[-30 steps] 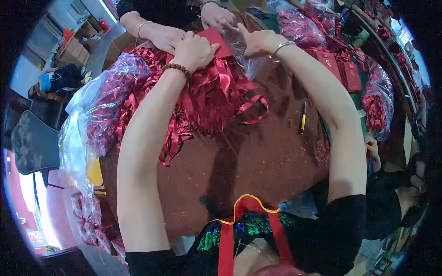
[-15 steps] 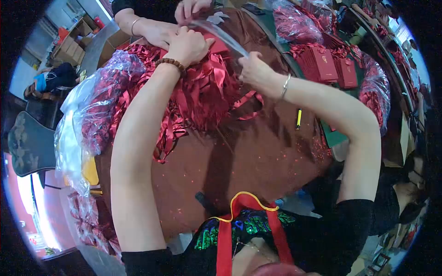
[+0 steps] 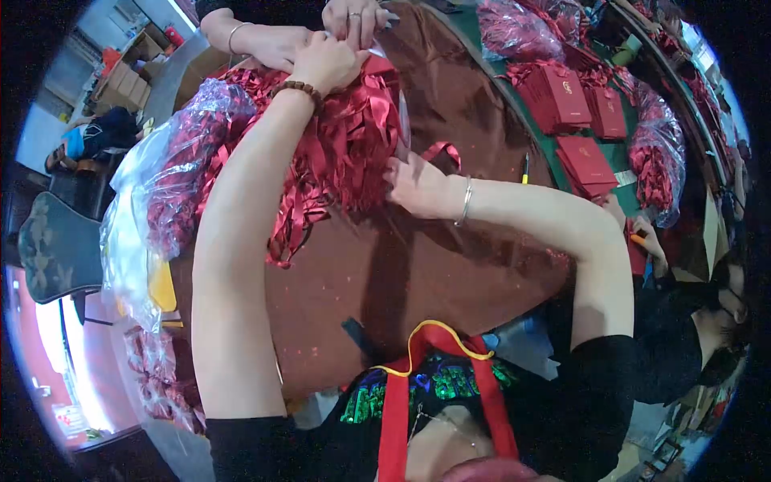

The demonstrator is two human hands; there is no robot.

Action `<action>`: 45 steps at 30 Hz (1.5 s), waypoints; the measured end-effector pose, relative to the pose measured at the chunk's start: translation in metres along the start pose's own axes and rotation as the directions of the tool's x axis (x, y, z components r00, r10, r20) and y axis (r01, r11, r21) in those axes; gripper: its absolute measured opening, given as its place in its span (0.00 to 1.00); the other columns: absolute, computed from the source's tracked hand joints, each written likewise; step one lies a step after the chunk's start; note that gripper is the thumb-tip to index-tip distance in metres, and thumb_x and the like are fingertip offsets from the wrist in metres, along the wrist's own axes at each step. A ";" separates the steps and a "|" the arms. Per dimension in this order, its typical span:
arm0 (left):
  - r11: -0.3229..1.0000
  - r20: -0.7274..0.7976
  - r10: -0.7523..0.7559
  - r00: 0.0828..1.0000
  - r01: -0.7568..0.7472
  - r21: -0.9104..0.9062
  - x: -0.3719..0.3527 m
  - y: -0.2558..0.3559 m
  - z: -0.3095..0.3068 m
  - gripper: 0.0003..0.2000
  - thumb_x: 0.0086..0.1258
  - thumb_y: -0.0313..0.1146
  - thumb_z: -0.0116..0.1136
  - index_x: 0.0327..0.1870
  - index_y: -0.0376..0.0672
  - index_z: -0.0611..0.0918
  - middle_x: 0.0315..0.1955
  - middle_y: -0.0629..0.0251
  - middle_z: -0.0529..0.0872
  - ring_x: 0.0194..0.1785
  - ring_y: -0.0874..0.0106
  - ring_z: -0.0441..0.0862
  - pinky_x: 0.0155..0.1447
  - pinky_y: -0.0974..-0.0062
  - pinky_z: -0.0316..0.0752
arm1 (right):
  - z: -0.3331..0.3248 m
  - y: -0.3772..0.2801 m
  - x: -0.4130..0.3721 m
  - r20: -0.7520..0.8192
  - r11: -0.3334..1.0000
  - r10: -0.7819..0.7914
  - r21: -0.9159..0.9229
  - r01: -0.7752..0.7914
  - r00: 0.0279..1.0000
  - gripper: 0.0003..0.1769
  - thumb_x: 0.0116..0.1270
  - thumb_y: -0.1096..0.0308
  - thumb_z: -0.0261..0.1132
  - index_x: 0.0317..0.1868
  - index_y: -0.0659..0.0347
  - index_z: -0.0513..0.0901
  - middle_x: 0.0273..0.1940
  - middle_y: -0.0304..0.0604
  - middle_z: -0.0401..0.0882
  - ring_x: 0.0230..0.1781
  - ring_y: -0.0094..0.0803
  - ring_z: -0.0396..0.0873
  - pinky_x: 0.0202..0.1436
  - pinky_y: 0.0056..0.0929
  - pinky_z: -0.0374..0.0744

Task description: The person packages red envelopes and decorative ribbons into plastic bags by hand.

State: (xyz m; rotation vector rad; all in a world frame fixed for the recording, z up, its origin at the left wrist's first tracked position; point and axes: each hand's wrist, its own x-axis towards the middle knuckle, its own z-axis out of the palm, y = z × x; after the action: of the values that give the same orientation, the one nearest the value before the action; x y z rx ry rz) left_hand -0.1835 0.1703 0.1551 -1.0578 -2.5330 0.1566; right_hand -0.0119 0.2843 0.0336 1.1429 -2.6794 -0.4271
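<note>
A big bundle of red ribbons [image 3: 361,136] hangs from red cards at the upper middle of the table. My left hand [image 3: 325,63], with a brown bead bracelet above it, presses on the bundle's top; its fingers are bent, and their grip is partly hidden. At the bundle's right side my right hand [image 3: 416,186] is closed on the lower part of a clear plastic bag [image 3: 404,120]. Another person's two hands [image 3: 273,46] touch the top of the same bundle, beside my left hand.
Plastic-wrapped red ribbons [image 3: 189,169] lie left of the bundle. Stacks of red cards [image 3: 554,100] and more bagged ribbons [image 3: 658,173] are on the right. A yellow pen [image 3: 526,170] lies near my right forearm. Another person's hand [image 3: 649,239] shows at the right.
My right hand has moved down and left along the bundle, drawing the clear plastic down its right side. The other person's hand at the top moved right. Another red card stack now shows at right.
</note>
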 end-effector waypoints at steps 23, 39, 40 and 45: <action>0.968 0.184 0.037 0.982 -0.080 0.236 0.004 -0.013 0.007 0.20 0.68 0.49 0.35 0.41 0.49 0.81 0.34 0.57 0.83 0.42 0.55 0.78 0.47 0.51 0.64 | -0.007 -0.059 0.060 0.350 0.815 0.348 0.346 -0.465 0.870 0.12 0.53 0.61 0.57 0.31 0.58 0.81 0.33 0.48 0.80 0.37 0.41 0.79 0.37 0.36 0.78; 0.993 0.072 -0.104 0.992 0.108 -0.054 -0.001 0.004 -0.004 0.22 0.67 0.52 0.34 0.46 0.50 0.79 0.48 0.57 0.77 0.56 0.49 0.66 0.56 0.51 0.63 | -0.010 -0.067 0.084 0.203 0.617 0.461 0.626 -0.476 0.864 0.11 0.57 0.68 0.50 0.33 0.57 0.79 0.31 0.51 0.80 0.34 0.49 0.79 0.40 0.41 0.76; 0.992 0.070 -0.114 0.991 0.118 -0.050 -0.001 0.002 -0.003 0.22 0.67 0.52 0.34 0.46 0.50 0.79 0.48 0.57 0.77 0.56 0.49 0.66 0.56 0.51 0.63 | -0.012 -0.071 0.085 0.130 0.647 0.463 0.627 -0.434 0.877 0.11 0.56 0.68 0.50 0.33 0.56 0.80 0.31 0.52 0.80 0.35 0.49 0.79 0.40 0.41 0.76; 0.993 0.181 -0.116 0.977 0.119 -0.007 0.002 0.003 -0.001 0.21 0.66 0.53 0.33 0.56 0.58 0.69 0.51 0.58 0.74 0.58 0.51 0.65 0.57 0.51 0.61 | 0.009 -0.084 0.104 -0.078 0.550 0.545 0.784 -0.286 0.835 0.10 0.56 0.70 0.51 0.35 0.54 0.78 0.23 0.53 0.77 0.26 0.47 0.78 0.29 0.45 0.76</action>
State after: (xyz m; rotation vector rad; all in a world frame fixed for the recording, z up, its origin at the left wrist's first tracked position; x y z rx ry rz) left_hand -0.1818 0.1738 0.1557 -0.9345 -2.7559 0.2059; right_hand -0.0297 0.1547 0.0035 0.5320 -2.7128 0.9731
